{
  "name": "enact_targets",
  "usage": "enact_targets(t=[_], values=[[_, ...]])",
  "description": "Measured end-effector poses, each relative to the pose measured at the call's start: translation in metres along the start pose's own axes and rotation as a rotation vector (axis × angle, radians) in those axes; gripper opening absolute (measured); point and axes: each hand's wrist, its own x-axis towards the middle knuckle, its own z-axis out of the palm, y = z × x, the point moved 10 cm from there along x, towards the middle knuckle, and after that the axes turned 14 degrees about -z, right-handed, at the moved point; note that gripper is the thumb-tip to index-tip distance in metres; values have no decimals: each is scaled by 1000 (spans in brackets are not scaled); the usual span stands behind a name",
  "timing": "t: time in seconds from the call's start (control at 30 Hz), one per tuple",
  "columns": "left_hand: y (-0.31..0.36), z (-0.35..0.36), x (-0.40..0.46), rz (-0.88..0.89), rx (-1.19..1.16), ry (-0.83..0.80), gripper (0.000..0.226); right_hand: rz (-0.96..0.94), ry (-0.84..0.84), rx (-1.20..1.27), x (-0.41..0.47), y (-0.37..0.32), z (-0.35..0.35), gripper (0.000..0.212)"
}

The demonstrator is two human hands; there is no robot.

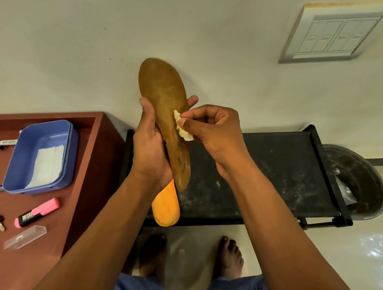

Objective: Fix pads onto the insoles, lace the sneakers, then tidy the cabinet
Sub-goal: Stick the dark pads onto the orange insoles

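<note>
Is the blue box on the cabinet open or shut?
Open: the blue box has no lid on, and white paper shows inside.

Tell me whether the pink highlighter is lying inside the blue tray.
No, the pink highlighter lies on the cabinet top, outside the blue tray.

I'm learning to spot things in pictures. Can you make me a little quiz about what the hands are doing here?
1. True or false: the left hand holds the brown insole.
2. What does the right hand pinch? A) a key B) a white pad C) a marker
3. Fill in: the pink marker lies on the ____ cabinet top.

Key: 1 true; 2 B; 3 brown.
</note>
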Motion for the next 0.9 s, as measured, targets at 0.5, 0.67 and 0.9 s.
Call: enact_targets(t=[0.5,0.67,0.9], values=[[-3,-7,-2,-58,-139,30,87,-268,-10,-474,-8,-24,16,6],[-5,-11,-2,-84,-202,22,91,-137,-251,-323,-3,-8,30,10],[-14,-1,-6,-122,-134,54,82,-267,54,-482,-6,-24,8,4]])
